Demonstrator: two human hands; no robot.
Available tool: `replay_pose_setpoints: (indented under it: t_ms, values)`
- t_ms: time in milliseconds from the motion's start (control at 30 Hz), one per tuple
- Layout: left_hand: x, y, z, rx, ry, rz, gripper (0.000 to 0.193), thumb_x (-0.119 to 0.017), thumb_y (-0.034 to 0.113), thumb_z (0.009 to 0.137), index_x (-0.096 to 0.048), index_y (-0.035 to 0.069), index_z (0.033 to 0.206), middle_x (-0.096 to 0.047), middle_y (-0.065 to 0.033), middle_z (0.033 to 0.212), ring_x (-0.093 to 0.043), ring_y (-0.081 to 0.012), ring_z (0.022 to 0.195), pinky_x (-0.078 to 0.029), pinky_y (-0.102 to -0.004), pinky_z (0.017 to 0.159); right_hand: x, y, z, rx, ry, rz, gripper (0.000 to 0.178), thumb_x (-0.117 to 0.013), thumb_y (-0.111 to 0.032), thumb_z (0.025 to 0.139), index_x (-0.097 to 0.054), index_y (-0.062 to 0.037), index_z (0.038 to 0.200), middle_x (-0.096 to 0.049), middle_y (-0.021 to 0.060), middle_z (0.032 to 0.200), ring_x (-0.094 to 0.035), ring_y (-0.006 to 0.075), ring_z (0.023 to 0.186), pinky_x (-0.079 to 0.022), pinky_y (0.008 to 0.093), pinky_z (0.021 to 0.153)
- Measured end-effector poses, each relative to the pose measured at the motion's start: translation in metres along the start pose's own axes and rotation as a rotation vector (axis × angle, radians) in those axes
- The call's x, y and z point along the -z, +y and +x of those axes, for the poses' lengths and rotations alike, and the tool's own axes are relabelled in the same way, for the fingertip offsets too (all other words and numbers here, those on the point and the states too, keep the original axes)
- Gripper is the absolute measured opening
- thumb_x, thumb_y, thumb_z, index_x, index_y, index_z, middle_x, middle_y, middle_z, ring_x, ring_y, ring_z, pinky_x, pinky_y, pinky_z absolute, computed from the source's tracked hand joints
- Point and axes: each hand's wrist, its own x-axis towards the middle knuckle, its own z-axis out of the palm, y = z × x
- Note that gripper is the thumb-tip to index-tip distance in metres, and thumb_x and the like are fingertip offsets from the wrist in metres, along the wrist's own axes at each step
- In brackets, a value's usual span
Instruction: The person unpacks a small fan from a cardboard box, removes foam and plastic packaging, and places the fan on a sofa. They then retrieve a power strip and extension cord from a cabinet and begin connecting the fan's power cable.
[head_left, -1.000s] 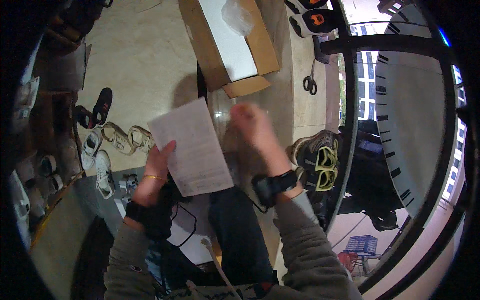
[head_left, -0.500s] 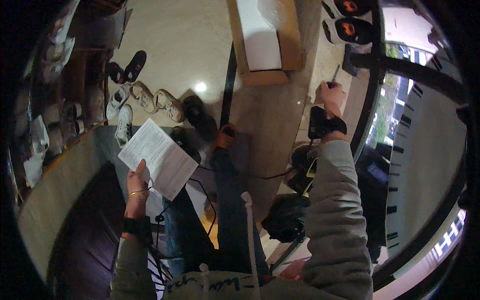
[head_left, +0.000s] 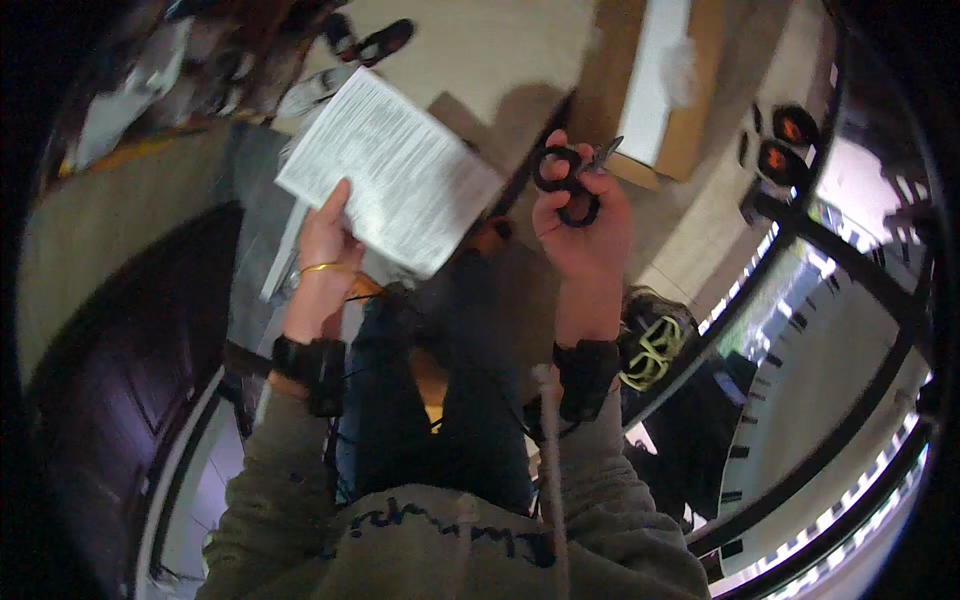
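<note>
My left hand grips a white printed sheet by its lower left edge, thumb on top. The sheet is tilted in front of me, its face covered in small lines of print. To its right, my right hand is raised and closed round a pair of scissors. Their black finger loops face left, and the short blades point up to the right, past my fingers. The scissors are apart from the paper. Dark bands circle both my wrists.
A long cardboard box with white foam inside lies on the floor ahead. Dark shoes stand at the far left, black shoes with orange insides at the right. Yellow-green cords lie beside my right forearm, near a dark curved frame.
My right hand has come in from the far right toward the middle, bringing the scissors near the sheet. The sheet is higher in view, and the whole view has shifted.
</note>
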Motion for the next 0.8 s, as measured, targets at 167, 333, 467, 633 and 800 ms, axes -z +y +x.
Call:
replay_pose_setpoints:
  t_ms: [167,333,467,633,800]
  values:
    - [0.056,0.055,0.001,0.019,0.026,-0.396,0.034,-0.053,0.023,0.081,-0.046,0.004,0.109,-0.057,-0.0078,0.1,-0.056,-0.0202,0.089,-0.047,-0.0328,0.075,-0.036,0.131,0.008,-0.185,0.04,-0.257,0.018,-0.048,-0.006,0.071,-0.05,-0.0117,0.089,-0.051,0.0081,0.104,-0.05,0.0181,0.074,-0.042,0.0263,0.055]
    - [0.15,0.082,-0.012,-0.267,-0.141,-0.511,0.036,-0.052,0.017,0.082,-0.044,0.003,0.113,-0.052,-0.0089,0.108,-0.051,-0.0226,0.096,-0.041,-0.0352,0.082,-0.043,0.235,0.006,-0.355,0.031,-0.598,0.009,-0.047,-0.011,0.075,-0.048,-0.0109,0.084,-0.051,0.0072,0.099,-0.049,0.0164,0.072,-0.04,0.0266,0.052]
    - [0.244,0.068,-0.034,-0.417,0.244,0.125,0.043,-0.047,0.01,0.08,-0.037,0.004,0.121,-0.05,-0.0149,0.11,-0.05,-0.0263,0.099,-0.04,-0.0316,0.083,-0.039,0.318,-0.01,-0.43,0.05,-1.059,0.013,-0.045,-0.02,0.081,-0.05,-0.0101,0.087,-0.055,0.0078,0.084,-0.051,0.0147,0.059,-0.039,0.0237,0.049]
    - [0.361,0.033,-0.064,-0.684,0.391,0.432,0.036,-0.047,0.009,0.078,-0.046,0.004,0.114,-0.05,-0.0188,0.112,-0.047,-0.0255,0.106,-0.038,-0.0314,0.086,-0.009,0.428,-0.022,-0.678,0.014,-1.514,0.025,-0.039,-0.024,0.087,-0.052,-0.0062,0.097,-0.057,0.0074,0.072,-0.051,0.0124,0.052,-0.041,0.0199,0.046]
    - [0.452,0.008,-0.08,-0.335,0.09,0.177,0.027,-0.048,0.02,0.082,-0.055,0.001,0.099,-0.058,-0.008,0.095,-0.052,-0.0162,0.09,-0.039,-0.0274,0.082,0.051,0.54,-0.029,-0.726,-0.192,-1.949,0.027,-0.046,-0.022,0.085,-0.047,-0.0009,0.103,-0.055,0.0095,0.073,-0.055,0.0154,0.058,-0.045,0.0271,0.049]
